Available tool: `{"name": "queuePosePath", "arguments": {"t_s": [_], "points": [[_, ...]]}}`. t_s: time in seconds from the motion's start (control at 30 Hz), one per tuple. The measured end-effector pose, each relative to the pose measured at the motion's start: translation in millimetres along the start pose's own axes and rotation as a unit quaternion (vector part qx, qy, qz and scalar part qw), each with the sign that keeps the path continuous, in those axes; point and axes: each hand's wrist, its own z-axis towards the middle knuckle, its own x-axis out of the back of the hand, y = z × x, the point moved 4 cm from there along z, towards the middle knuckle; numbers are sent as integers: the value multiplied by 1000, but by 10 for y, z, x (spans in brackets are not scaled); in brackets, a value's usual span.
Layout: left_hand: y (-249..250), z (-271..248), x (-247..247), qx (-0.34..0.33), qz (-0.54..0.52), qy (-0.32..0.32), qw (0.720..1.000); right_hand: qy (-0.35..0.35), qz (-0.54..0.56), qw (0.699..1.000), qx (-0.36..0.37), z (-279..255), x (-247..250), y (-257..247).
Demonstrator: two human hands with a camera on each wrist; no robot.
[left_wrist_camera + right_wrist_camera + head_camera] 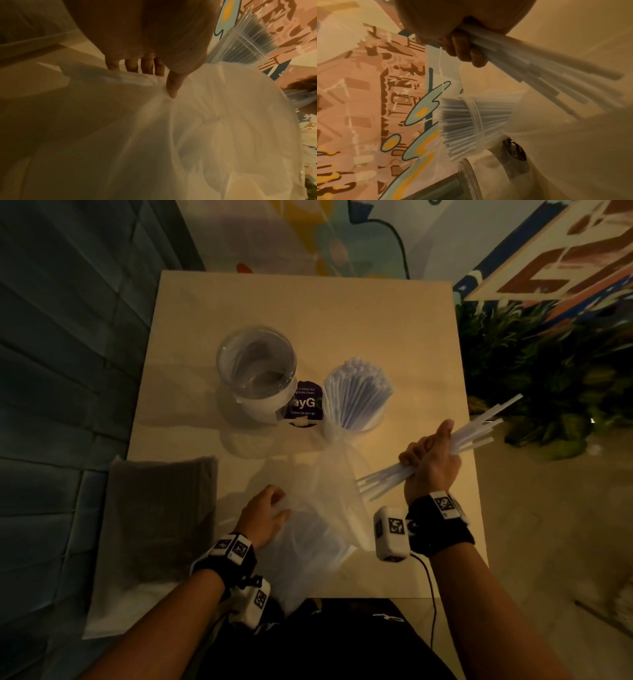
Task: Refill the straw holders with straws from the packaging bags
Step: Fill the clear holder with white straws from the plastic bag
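My right hand (432,455) grips a bundle of several white straws (479,433) above the table's right side; the straws (547,70) fan out past my fingers (465,51). My left hand (265,513) pinches the edge of a clear plastic packaging bag (315,529) lying near the front of the table; thumb and fingers (172,86) hold the bag (214,121). A clear holder (356,395) packed with white straws stands mid-table. Left of it stands an empty clear jar-like holder (257,368).
A purple printed sign (305,405) stands between the two holders. A grey folded cloth (154,525) lies at the cream table's (308,313) front left. A leafy plant (548,371) sits beyond the right edge; a blue padded seat is on the left.
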Motion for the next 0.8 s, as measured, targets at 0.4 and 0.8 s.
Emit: {"name": "queuePosePath", "arguments": {"t_s": [0.4, 0.8], "points": [[701, -326, 284, -85, -340, 65, 934, -167, 25, 970, 175, -618, -462, -1154], [1146, -473, 63, 123, -647, -112, 744, -400, -55, 910, 90, -1392, -961, -384]]}}
